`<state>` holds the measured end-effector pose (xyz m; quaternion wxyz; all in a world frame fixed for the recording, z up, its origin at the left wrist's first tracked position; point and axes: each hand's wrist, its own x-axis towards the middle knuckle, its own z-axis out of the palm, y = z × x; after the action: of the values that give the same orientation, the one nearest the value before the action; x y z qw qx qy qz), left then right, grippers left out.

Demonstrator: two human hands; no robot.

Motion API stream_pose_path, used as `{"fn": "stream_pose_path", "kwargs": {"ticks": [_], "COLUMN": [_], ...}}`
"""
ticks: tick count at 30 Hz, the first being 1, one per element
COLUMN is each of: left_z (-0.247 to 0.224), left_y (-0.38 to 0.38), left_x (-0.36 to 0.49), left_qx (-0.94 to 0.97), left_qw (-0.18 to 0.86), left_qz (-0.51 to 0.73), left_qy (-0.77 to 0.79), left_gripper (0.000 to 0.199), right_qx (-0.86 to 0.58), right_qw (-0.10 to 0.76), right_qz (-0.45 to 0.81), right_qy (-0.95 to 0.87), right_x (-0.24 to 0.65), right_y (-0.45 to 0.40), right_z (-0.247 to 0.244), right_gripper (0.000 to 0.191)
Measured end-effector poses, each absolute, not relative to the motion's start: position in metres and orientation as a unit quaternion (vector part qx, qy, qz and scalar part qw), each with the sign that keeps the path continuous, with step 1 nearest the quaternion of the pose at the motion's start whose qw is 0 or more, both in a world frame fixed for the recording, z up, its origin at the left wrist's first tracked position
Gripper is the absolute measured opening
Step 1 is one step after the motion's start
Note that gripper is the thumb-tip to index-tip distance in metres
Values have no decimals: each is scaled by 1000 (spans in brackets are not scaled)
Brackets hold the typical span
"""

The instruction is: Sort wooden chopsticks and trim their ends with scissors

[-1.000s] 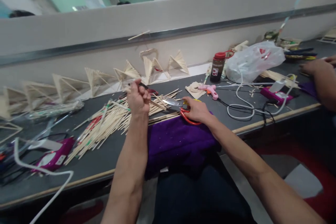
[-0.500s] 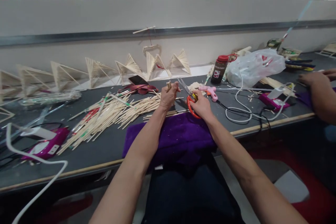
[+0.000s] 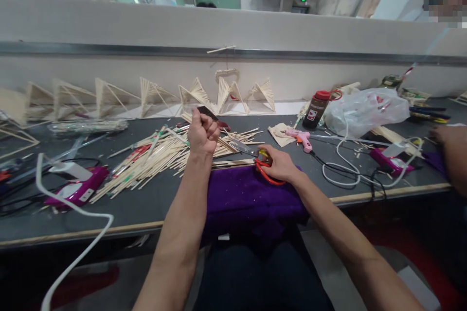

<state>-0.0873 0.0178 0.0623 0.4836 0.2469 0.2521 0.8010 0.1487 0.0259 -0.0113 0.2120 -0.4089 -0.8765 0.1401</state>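
Observation:
My left hand is closed in a fist around a few thin wooden sticks, whose ends stick out on both sides of it. A large heap of similar sticks lies on the table below and left of this hand. My right hand grips a pair of scissors by the red handles. The blades point left toward the sticks in my left hand; whether they touch them I cannot tell. A purple cloth lies under my wrists along the table edge.
Behind stands a row of fan-shaped stick frames. To the right are a pink glue gun, a dark bottle, a plastic bag and a cord. Magenta power strips lie on both sides. Another person's arm rests far right.
My left hand has moved left with the sticks, away from my right hand. The scissors have swung lower and their blades lie flatter. The head view has shifted slightly.

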Motion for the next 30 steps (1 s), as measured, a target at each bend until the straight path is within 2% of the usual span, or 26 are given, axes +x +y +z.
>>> {"fn": "stream_pose_path", "kwargs": {"ticks": [3,7,11,15,18,21,23,26,30], "left_z": [57,51,48,45,44,44,44,44,44], "left_y": [6,2,5,9,9,9,9,10,10], "left_x": [-103,-117,-113,-107,-104,-98,-93,-88,-89], "left_qx": [230,221,207,192,190,190,187,183,205], "left_qw": [506,500,537,554,561,557,551,538,556], "left_qz": [806,825,799,787,785,787,792,802,786], "left_qy": [204,143,178,191,183,181,188,183,173], "left_gripper": [45,47,46,45,44,44,45,45,38], "right_qx": [-390,-345,-258,-243,-287,-280,-243,-266,-247], "right_qw": [194,173,105,54,109,179,181,172,203], "right_qz": [136,97,76,63,110,167,202,192,202], "right_qy": [-890,-917,-957,-967,-945,-928,-931,-929,-926], "right_x": [148,143,137,136,129,107,88,64,54], "right_y": [22,16,9,7,12,19,22,27,35], "right_z": [-9,-8,2,21,33,36,33,27,26], "right_gripper": [56,49,54,56,43,39,33,25,30]}}
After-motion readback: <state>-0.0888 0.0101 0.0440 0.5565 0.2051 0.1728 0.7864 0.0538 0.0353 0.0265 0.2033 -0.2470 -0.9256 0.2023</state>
